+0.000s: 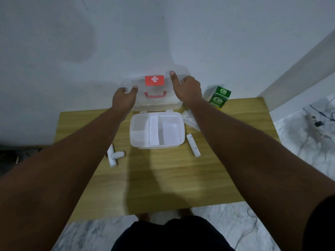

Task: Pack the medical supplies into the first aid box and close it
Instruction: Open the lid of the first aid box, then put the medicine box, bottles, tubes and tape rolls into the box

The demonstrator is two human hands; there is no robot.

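The clear first aid box (pixel 179 141) stands open on the wooden table (pixel 163 178), with a white divided tray inside. Its see-through lid (pixel 157 98), with a red cross label and red handle, leans back toward the wall. My left hand (pixel 123 99) grips the lid's left edge and my right hand (pixel 187 87) grips its right edge. Two white bandage rolls (pixel 114 156) lie left of the box, another roll (pixel 193 145) lies to its right. A green medicine carton (pixel 219 96) stands at the back right, with a packet of white swabs (pixel 190 119) in front of it.
The table stands against a white wall (pixel 90 51). A marble floor (pixel 308 142) with loose cables (pixel 320 116) lies to the right. My legs and feet are at the table's near edge.
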